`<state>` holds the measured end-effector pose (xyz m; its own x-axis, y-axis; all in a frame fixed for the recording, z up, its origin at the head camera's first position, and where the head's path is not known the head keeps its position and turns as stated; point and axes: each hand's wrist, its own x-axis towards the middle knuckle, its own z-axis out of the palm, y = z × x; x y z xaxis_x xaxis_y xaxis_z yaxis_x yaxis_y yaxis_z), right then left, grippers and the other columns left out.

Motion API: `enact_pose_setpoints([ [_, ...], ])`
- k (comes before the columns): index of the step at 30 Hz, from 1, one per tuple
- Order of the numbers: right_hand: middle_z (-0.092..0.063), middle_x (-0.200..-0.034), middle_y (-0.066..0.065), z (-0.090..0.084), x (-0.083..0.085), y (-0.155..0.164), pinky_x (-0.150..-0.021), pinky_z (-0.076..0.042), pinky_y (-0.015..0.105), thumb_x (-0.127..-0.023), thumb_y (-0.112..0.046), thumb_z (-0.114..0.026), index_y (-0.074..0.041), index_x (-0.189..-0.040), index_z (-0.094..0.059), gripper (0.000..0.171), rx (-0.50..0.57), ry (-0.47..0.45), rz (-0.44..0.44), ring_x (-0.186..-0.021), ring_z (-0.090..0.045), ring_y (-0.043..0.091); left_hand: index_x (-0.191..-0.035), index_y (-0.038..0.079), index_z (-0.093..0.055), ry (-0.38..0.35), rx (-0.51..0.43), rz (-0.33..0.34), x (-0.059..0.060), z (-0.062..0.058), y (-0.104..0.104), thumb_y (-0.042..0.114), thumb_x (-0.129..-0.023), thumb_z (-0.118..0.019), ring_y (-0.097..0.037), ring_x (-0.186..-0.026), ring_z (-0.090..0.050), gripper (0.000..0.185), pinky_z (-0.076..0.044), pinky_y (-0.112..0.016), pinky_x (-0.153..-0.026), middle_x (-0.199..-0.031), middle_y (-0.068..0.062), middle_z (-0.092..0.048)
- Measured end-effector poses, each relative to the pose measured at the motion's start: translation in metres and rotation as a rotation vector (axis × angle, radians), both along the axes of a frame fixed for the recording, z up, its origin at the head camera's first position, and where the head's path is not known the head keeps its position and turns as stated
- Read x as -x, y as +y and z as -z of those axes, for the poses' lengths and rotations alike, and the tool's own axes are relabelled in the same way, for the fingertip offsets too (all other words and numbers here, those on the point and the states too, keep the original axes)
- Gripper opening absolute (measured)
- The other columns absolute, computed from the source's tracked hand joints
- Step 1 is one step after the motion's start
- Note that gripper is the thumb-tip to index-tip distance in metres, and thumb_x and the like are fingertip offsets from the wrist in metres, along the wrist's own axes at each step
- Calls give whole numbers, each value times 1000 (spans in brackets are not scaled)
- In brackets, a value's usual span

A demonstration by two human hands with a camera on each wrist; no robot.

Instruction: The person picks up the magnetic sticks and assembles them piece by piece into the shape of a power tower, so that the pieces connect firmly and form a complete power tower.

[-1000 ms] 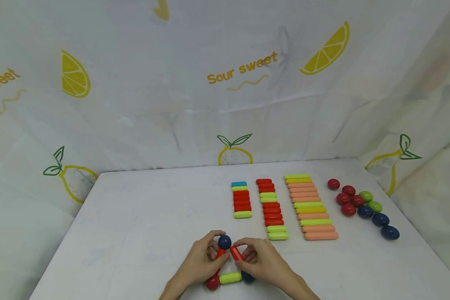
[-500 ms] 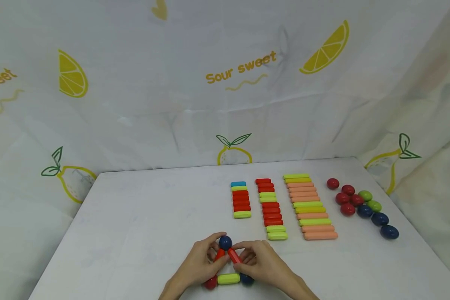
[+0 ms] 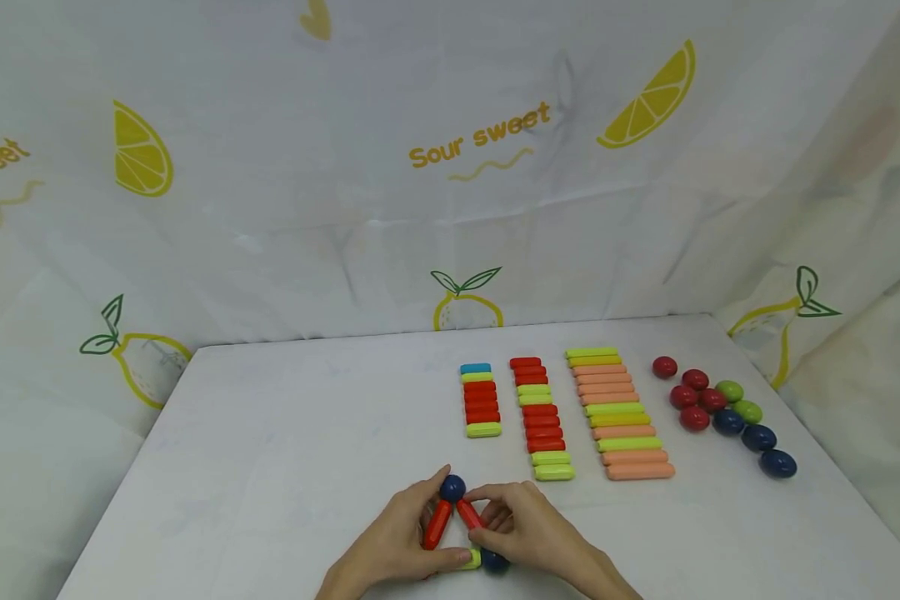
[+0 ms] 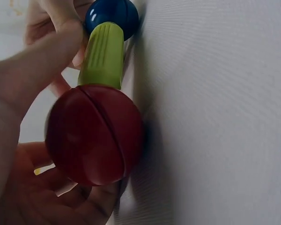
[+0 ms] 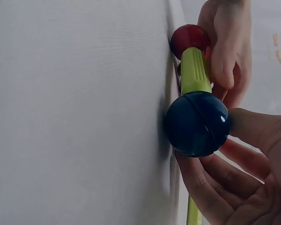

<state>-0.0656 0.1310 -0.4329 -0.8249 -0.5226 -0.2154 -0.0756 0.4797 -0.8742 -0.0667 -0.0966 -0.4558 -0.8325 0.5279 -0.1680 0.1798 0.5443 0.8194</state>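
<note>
Sticks and balls of a building toy form a triangle close to me on the table. At its top sits a blue ball [image 3: 453, 488], with a left red stick [image 3: 437, 525] and a right red stick [image 3: 470, 514] slanting down from it. A lime stick [image 4: 102, 56] makes the base, between a red ball [image 4: 96, 136] and another blue ball [image 5: 196, 124]. My left hand [image 3: 401, 533] holds the triangle's left side, thumb across the lime stick, index fingertip by the top ball; it hides the red ball in the head view. My right hand [image 3: 521, 525] pinches the right red stick.
Beyond my hands lie a short column of sticks [image 3: 482, 400], a second column, mostly red [image 3: 542, 421], and longer orange, yellow and lime sticks [image 3: 622, 417]. Several loose balls [image 3: 712, 400] lie at the right. A printed cloth [image 3: 307, 208] hangs behind the table [image 3: 270, 433].
The right red stick has swung up to the top blue ball. My left thumb has slid from the left red stick down onto the lime stick, uncovering that red stick.
</note>
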Motion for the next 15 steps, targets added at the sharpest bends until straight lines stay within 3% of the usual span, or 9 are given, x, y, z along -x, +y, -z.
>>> enact_pose_setpoints([
  [3, -75, -88, 4, -4, 3, 1, -70, -60, 22, -88, -15, -79, -1, -122, -71, 38, -39, 57, 15, -73, -66, 9, -160, 7, -30, -25, 45, 14, -4, -2, 1, 50, -76, -88, -29, -128, -56, 110, -53, -48, -105, -150, -14, -54],
  [5, -77, -91, 4, -7, 7, 1, -72, -61, 25, -88, -14, -79, -3, -118, -73, 33, -94, 151, 59, -77, -68, 11, -161, 10, -29, -43, 74, 6, -6, -2, 2, 49, -73, -90, -40, -138, -50, 114, -50, -61, -105, -155, -19, -49],
  [10, -78, -100, 6, -12, 29, -6, -83, -62, 37, -83, -7, -82, -6, -107, -79, 24, -291, 442, 239, -95, -70, 20, -159, 14, -35, -50, 128, -20, -6, -2, 5, 46, -70, -93, -31, -120, -57, 111, -56, -59, -96, -137, -15, -57],
  [15, -77, -100, 9, -10, 50, -14, -85, -62, 38, -83, -1, -81, -4, -104, -80, 21, -385, 545, 268, -97, -67, 24, -158, 12, -35, -68, 132, -46, -5, -1, 7, 46, -70, -92, -18, -106, -54, 110, -59, -51, -94, -125, -6, -57],
])
